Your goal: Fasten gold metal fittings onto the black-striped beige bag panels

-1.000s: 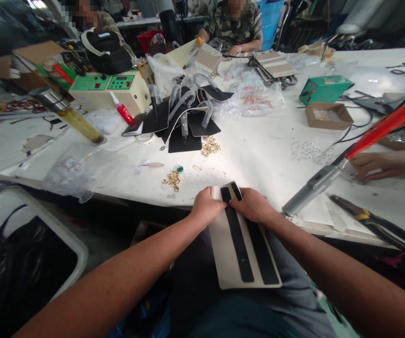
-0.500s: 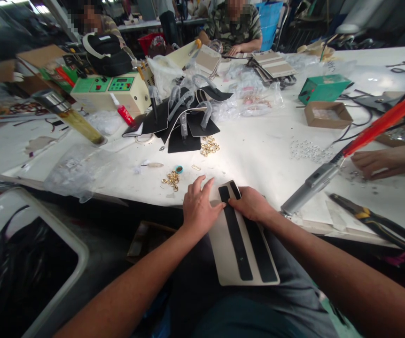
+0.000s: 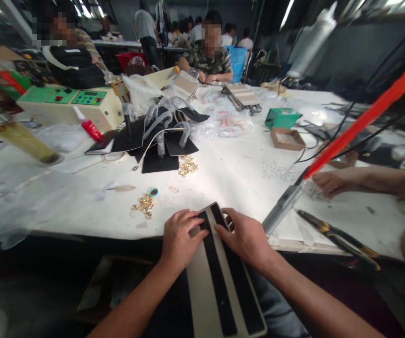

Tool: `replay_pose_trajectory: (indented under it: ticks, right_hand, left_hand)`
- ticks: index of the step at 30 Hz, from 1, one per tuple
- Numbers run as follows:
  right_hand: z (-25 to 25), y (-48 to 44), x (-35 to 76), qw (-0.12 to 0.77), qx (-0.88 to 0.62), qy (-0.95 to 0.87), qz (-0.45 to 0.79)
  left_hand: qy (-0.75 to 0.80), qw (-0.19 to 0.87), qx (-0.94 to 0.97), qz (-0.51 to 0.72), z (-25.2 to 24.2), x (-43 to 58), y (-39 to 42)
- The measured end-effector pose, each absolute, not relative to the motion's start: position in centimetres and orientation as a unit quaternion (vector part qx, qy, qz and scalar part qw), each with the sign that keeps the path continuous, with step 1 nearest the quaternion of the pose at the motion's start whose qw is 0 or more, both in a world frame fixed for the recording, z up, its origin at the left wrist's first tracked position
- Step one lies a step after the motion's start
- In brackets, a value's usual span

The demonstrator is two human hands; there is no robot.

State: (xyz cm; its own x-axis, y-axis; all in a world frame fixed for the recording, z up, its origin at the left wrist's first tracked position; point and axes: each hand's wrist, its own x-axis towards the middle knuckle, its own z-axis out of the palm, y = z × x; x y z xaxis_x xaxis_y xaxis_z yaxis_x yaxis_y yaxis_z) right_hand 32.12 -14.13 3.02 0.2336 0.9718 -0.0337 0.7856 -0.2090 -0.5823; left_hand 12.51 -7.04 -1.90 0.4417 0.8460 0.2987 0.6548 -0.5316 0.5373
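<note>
A flat beige panel with two black strips (image 3: 236, 291) leans from my lap up to the table's front edge. My left hand (image 3: 183, 239) is at its upper left, thumb and fingertips bent onto the end of the left strip. At the upper right edge, my right hand (image 3: 246, 234) grips the panel, its thumb lying on the face beside the right strip and the other fingers around the edge. Whether a small part sits beneath my left fingertips cannot be seen. Just beyond the panel lie gold-coloured metal fittings (image 3: 144, 205) and a small blue-rimmed round container (image 3: 153, 192).
Black pieces with plastic-wrapped handles (image 3: 160, 162) are heaped mid-table beside more gold fittings (image 3: 188, 165). On the right are a grey tool with a red cord (image 3: 283, 206), pliers (image 3: 329, 230) and a co-worker's hand (image 3: 334, 182). A control box (image 3: 72, 105) stands at left.
My left fingers, raised and spread before, are now bent down onto the strip's upper end. The view has tilted up and turned right, so the table's things appear lower and further left.
</note>
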Motion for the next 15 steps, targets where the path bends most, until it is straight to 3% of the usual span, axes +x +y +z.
replay_pose_trajectory:
  ticks: [3,9,11,15]
  right_hand:
    - [4.0,-18.3,34.4,0.393,-0.718,-0.534,0.210]
    - [4.6,-22.1,44.2,0.502,-0.787,-0.304,0.189]
    - [3.7,-20.3,47.7,0.488,-0.797,-0.310,0.172]
    - [1.5,-13.8,52.3,0.339,-0.817,-0.450,0.120]
  left_hand:
    - [0.433,0.165,0.842,0.277,-2.3,12.3,-6.3]
    - [0.387,0.165,0.856,0.300,-2.7,12.0,-5.4]
    - [0.387,0.166,0.852,0.310,-2.9,11.9,-5.4]
    - [0.396,0.165,0.848,0.312,-3.1,11.9,-5.3]
